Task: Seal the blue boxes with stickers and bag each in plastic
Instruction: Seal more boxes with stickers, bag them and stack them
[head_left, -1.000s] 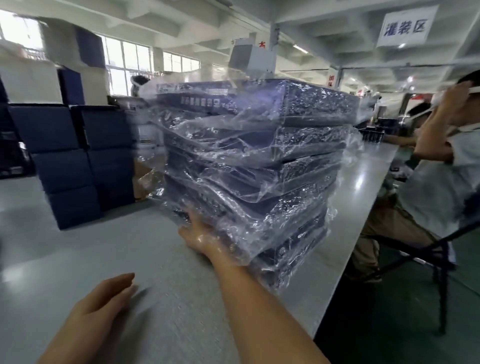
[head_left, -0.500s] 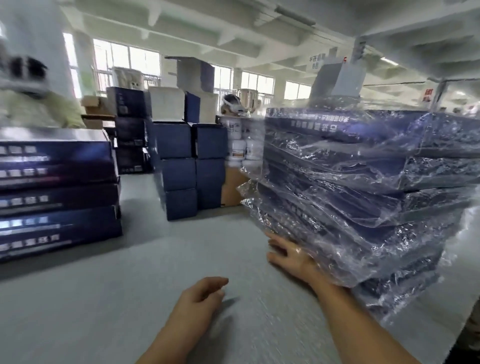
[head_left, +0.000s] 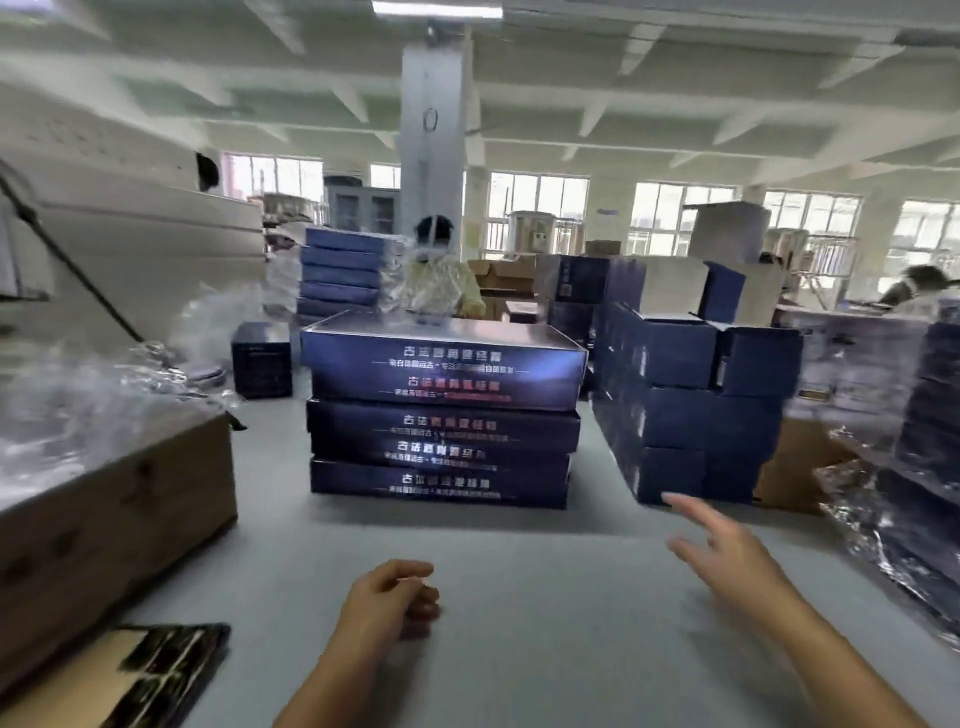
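Observation:
A stack of several flat blue boxes (head_left: 441, 415) with white lettering stands straight ahead on the grey table (head_left: 545, 597). The bagged stack (head_left: 930, 441), wrapped in clear plastic, is at the far right edge. My left hand (head_left: 389, 597) hovers low over the table near me, fingers loosely curled and holding nothing. My right hand (head_left: 727, 551) is in the air to the right with fingers spread, blurred, apart from the bagged stack. A sheet of dark stickers (head_left: 171, 665) lies at the lower left.
A brown carton (head_left: 114, 509) topped with clear plastic bags (head_left: 78, 415) sits at the left. Smaller blue cartons (head_left: 691, 410) are piled right of the flat boxes. A person in yellow (head_left: 441, 286) sits behind the stack.
My view swung left from the bagged stack to the unbagged boxes. My right hand let go of the bagged stack and lifted away. My left hand curled its fingers.

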